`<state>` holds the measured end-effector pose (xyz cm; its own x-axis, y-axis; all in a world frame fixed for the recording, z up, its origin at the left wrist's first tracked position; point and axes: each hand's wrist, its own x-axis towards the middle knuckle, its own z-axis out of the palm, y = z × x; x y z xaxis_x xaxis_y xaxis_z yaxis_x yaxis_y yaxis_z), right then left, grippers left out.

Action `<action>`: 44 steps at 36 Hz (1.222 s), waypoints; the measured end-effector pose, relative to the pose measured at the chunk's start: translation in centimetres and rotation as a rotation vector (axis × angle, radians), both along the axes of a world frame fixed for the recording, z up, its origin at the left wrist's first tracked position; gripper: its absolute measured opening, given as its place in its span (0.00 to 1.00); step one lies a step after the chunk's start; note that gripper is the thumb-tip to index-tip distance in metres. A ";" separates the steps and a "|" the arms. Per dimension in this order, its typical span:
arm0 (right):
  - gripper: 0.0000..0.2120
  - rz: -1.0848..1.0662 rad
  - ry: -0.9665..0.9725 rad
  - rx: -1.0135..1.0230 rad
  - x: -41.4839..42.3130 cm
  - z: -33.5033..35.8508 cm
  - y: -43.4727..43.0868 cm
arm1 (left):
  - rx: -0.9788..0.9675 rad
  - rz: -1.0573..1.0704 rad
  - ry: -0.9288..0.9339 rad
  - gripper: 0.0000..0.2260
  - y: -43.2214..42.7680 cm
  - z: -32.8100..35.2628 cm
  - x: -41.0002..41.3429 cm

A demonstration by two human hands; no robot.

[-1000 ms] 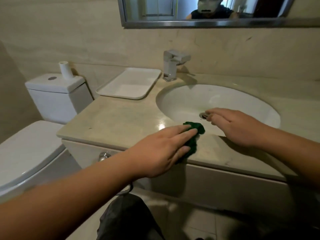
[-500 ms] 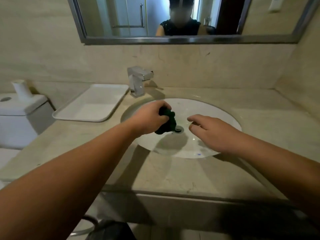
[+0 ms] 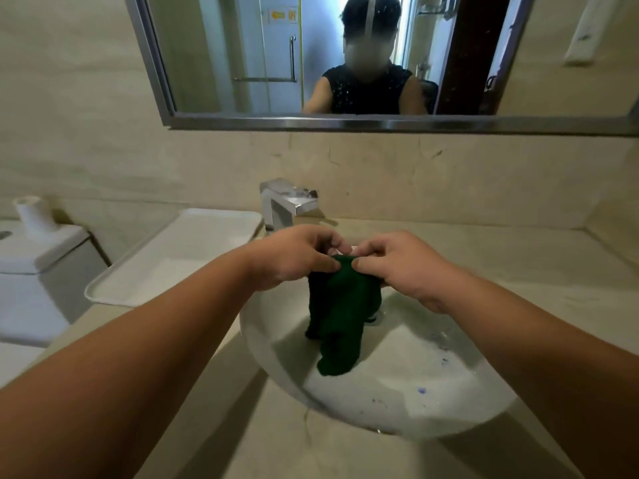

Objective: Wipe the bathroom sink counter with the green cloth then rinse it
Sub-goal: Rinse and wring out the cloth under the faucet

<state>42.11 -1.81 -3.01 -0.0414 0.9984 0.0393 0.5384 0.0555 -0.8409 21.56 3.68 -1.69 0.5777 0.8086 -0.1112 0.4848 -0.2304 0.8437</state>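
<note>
The dark green cloth [image 3: 340,316] hangs down over the white oval sink basin [image 3: 415,385], held by its top edge. My left hand [image 3: 294,255] pinches the cloth's upper left corner and my right hand [image 3: 397,264] pinches the upper right, both just in front of the chrome faucet [image 3: 285,202]. No water is visible running from the spout. The drain is mostly hidden behind the cloth. The beige stone counter [image 3: 345,454] surrounds the basin.
A white rectangular tray [image 3: 173,257] lies on the counter left of the faucet. Further left stands a toilet tank [image 3: 34,271] with a white roll [image 3: 33,214] on it. A framed mirror [image 3: 345,122] hangs above, with a wall at the right.
The cloth went from the counter's front edge, under my left palm, into the basin. My right hand has joined the left on it, and the cloth now hangs spread between both hands.
</note>
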 end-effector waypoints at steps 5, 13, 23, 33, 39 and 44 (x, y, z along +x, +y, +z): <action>0.04 -0.053 0.028 0.124 0.1 2.0 0.3 | 0.024 -0.132 0.127 0.06 0.1 1.5 -0.3; 0.02 -0.015 0.020 0.187 1.0 4.3 -1.5 | -0.027 0.071 -0.339 0.09 -1.1 1.7 -1.0; 0.07 0.097 -0.279 -0.087 -0.3 2.7 -0.3 | -0.063 0.238 -0.290 0.10 -0.5 -0.8 -2.5; 0.27 -0.069 -0.051 0.048 -5.2 2.0 11.4 | -0.040 0.302 -0.146 0.05 3.6 -2.8 -4.6; 0.11 -0.124 -0.145 0.136 -5.6 2.0 14.7 | -0.070 0.274 -0.133 0.06 5.3 -2.6 -4.4; 0.07 -0.180 -0.282 0.238 -5.7 2.0 15.8 | -0.061 0.255 -0.176 0.07 5.8 -2.7 -3.7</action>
<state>36.43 13.96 -0.99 0.0910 0.9550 0.2822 0.7646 0.1145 -0.6343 17.87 9.48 -4.43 0.3715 0.9250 -0.0798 0.3654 -0.0667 0.9284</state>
